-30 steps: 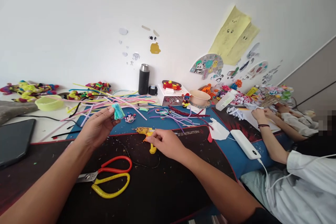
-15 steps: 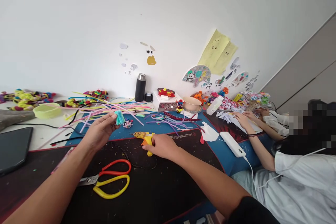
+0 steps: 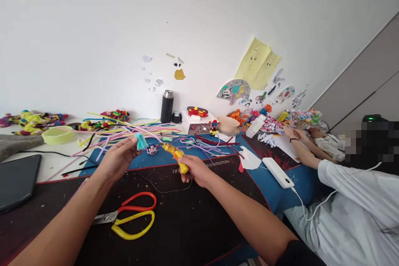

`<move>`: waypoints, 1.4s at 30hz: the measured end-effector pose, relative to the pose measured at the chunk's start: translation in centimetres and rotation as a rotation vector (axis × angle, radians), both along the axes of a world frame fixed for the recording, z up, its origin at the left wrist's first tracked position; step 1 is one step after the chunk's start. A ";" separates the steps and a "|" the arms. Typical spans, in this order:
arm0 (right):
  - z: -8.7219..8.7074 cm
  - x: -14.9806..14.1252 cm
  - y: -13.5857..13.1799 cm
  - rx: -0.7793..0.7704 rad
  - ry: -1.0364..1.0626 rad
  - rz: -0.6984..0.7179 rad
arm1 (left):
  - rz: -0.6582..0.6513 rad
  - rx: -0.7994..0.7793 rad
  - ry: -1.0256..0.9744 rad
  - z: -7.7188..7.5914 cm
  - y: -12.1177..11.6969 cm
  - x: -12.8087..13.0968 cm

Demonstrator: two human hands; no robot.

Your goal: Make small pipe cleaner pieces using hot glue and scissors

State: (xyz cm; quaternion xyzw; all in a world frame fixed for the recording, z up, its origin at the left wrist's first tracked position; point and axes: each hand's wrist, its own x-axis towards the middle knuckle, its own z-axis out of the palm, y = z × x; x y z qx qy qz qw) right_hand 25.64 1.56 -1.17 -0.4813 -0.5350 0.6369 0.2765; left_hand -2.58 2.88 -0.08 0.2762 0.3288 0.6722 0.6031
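Observation:
Between the fingertips of my left hand point(image 3: 120, 156) is a small bundle of light-blue pipe cleaner point(image 3: 141, 141), held up above the mat. My right hand point(image 3: 196, 169) grips a yellow hot glue gun point(image 3: 175, 156), raised with its nozzle tilted up and left toward the blue piece, a gap apart from it. Just right of the bundle sits a small figure point(image 3: 152, 149) with a dark blue and pink look. Below my left hand lie scissors point(image 3: 134, 216) with one red and one yellow handle.
Loose pipe cleaners point(image 3: 131, 129) spread across the back. A black thermos point(image 3: 167, 107), a white box point(image 3: 190, 125) and a beige bowl point(image 3: 228, 124) stand behind. A dark tablet point(image 3: 18, 181) lies left, a white power bank point(image 3: 278, 172) right. Another person's hands point(image 3: 294, 135) work at the right.
My right hand has lifted the glue gun off the mat and turned its nozzle upward. My left hand holds the blue piece nearly still. The other person's hands have moved slightly back.

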 end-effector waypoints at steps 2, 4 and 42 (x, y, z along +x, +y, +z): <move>0.1 -0.4 0.4 -0.036 0.135 -0.013 | 0.014 -0.010 -0.001 0.1 0.1 -0.2; 0.2 -0.8 0.9 -0.081 0.246 -0.002 | 0.026 -0.018 -0.002 0.2 0.1 -0.4; 1.7 -4.5 3.6 -0.103 0.731 0.218 | 0.051 -0.052 0.074 0.4 -0.5 0.0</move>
